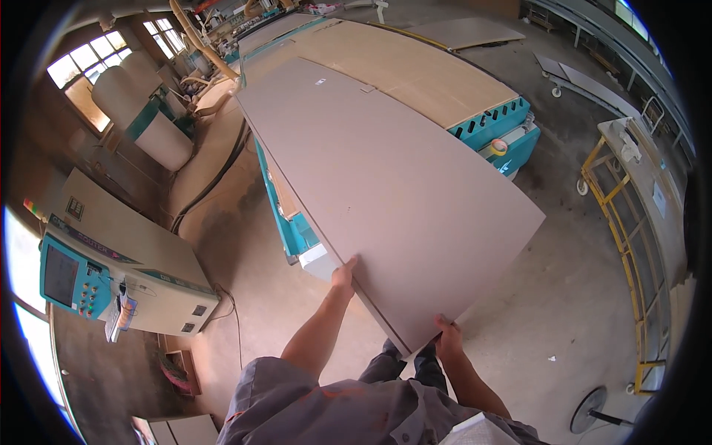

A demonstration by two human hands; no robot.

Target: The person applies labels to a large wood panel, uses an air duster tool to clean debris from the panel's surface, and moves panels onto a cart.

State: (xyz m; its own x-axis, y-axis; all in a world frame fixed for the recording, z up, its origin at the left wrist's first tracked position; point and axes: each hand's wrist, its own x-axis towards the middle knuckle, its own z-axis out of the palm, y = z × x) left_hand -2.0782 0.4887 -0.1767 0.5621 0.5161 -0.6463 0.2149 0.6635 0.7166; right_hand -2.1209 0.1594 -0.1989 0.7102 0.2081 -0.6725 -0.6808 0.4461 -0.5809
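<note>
1. Grey shirt fills the lower edge.
2. Left hand grips the panel's left long edge.
3. Right hand grips its near end, thumb on top.
4. Panel slants away from the body, far part over the table.
5. Cabinet stands left.

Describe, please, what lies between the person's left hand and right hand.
In the head view, the near end of the grey panel lies between them; the left hand holds its left edge, the right hand its near edge.
</note>
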